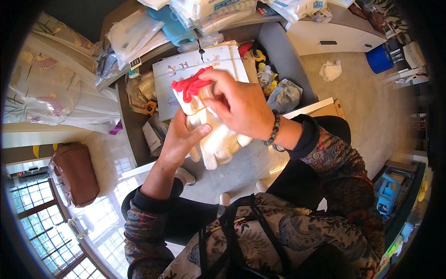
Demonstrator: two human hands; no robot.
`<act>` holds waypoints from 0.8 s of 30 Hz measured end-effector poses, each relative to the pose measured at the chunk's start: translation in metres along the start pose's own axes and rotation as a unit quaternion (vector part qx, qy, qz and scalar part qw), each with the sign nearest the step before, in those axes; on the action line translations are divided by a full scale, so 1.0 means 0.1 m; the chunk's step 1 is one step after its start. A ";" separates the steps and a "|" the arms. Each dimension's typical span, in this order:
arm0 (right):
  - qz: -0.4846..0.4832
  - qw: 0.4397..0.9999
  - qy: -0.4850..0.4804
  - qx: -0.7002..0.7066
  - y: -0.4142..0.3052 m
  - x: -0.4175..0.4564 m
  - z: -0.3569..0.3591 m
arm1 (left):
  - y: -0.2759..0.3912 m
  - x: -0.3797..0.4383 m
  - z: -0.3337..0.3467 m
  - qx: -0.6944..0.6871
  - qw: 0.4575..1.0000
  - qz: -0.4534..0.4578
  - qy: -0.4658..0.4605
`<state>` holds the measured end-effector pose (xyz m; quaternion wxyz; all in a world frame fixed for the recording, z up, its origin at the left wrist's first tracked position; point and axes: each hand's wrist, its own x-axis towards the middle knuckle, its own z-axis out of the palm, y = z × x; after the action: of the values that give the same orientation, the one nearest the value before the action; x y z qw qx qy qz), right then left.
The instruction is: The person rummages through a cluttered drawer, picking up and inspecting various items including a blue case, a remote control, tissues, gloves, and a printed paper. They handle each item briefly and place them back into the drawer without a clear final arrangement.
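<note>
A bundle of white knitted gloves [217, 141] with red cuffs [192, 83] is held up in front of me, over the near edge of an open drawer. A thin yellow band [198, 111] crosses the gloves below the cuffs. My left hand [184, 134] grips the bundle from the left, its thumb lying across the front. My right hand [240, 103] pinches the gloves near the red cuffs with thumb and fingers and hides part of them. Behind the bundle, a white printed sheet or folder [163, 75] lies in the drawer.
The open drawer [285, 52] also holds a tied grey plastic bag [285, 94], a yellow tape measure [151, 107] and packets. Plastic packages [134, 33] crowd the surface above. A brown bag [77, 174] stands left on the floor; a crumpled tissue [330, 70] and blue bin [379, 59] are at right.
</note>
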<state>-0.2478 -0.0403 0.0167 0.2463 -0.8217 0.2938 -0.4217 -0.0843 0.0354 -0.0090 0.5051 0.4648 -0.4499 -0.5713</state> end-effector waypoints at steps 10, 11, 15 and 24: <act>0.069 0.995 -0.043 0.058 0.19 0.00 0.04 | 0.14 0.05 -0.11 -0.135 0.985 -0.035 0.100; 0.057 0.996 -0.037 0.051 0.20 0.00 0.06 | 0.14 0.05 -0.13 -0.107 0.989 -0.044 0.088; 0.095 0.989 -0.045 0.103 0.25 -0.01 0.08 | 0.09 0.05 -0.13 0.002 0.998 -0.024 0.050; -0.005 0.999 -0.046 0.000 -0.20 -0.09 0.20 | -0.27 -0.04 -0.33 -0.016 0.975 0.160 0.155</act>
<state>-0.2303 -0.0165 0.0144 0.2571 -0.8417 0.2782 -0.3848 -0.0558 0.0405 -0.0410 0.6611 0.4614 -0.4253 -0.4113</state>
